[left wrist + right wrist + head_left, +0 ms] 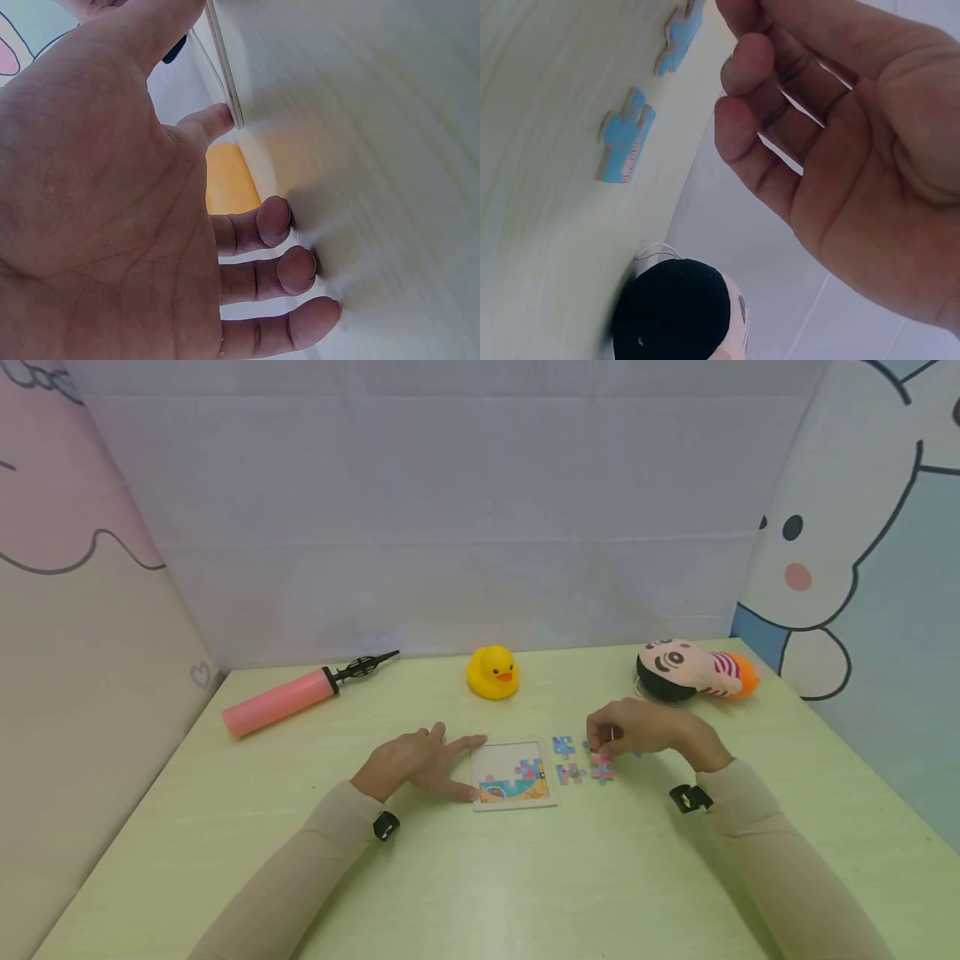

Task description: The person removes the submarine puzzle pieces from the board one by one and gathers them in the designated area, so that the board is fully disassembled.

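Observation:
A square puzzle board (513,810), partly filled along its bottom and right, lies flat on the table. My left hand (420,762) is at its left side, thumb and index finger spread straight and touching its edge. In the left wrist view, the other fingertips (296,270) rest on the tabletop. My right hand (637,727) is over the loose pieces right of the board, its thumb and index finger pinching a pinkish puzzle piece (602,760). Its pinching fingertips are outside the right wrist view, where a blue puzzle piece (626,139) lies on the table.
Other loose pieces (563,745) lie between the board and the right hand. Behind stands a yellow rubber duck (492,672). A pink hand pump (281,702) lies at back left, and a doll-like plush toy (693,671) at back right, near the wall.

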A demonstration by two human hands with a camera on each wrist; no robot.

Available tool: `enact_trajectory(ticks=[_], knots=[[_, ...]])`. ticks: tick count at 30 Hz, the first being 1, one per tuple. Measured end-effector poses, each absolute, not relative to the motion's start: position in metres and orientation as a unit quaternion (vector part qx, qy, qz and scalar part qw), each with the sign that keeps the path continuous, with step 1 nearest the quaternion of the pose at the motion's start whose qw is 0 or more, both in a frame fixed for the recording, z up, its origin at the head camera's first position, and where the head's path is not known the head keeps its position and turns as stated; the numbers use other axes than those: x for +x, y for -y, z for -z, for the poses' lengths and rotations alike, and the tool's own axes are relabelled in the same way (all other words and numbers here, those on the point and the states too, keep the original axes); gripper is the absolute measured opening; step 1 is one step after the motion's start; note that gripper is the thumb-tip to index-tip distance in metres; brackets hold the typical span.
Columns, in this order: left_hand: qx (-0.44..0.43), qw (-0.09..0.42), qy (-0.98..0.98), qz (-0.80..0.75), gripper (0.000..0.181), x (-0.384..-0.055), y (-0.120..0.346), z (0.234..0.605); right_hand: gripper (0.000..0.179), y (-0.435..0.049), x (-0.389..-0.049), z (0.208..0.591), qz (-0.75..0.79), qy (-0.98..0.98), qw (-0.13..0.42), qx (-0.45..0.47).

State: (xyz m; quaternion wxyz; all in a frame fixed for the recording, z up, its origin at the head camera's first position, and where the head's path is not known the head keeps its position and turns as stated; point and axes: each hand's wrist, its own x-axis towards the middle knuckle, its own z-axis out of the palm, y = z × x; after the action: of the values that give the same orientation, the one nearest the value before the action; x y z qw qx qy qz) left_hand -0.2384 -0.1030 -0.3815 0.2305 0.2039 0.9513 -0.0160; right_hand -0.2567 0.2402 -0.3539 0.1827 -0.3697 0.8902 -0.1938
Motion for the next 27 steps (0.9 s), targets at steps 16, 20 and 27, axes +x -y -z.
enact_trajectory(ticks=[16, 20, 27], knots=[[0.202, 0.23, -0.952, 0.014, 0.091, -0.2386, 0.1031, 0.3815, 0.013, -0.2413, -0.2598, 0.3576, 0.2, -0.887, 0.205, -0.362], [0.204, 0.228, -0.952, 0.015, 0.091, -0.2386, 0.1029, 0.3817, 0.013, -0.2411, -0.2596, 0.3582, 0.197, -0.89, 0.202, -0.359], [0.203, 0.227, -0.952, 0.016, 0.091, -0.2375, 0.1026, 0.3807, 0.012, -0.2407, -0.2587, 0.3573, 0.195, -0.894, 0.206, -0.347]])
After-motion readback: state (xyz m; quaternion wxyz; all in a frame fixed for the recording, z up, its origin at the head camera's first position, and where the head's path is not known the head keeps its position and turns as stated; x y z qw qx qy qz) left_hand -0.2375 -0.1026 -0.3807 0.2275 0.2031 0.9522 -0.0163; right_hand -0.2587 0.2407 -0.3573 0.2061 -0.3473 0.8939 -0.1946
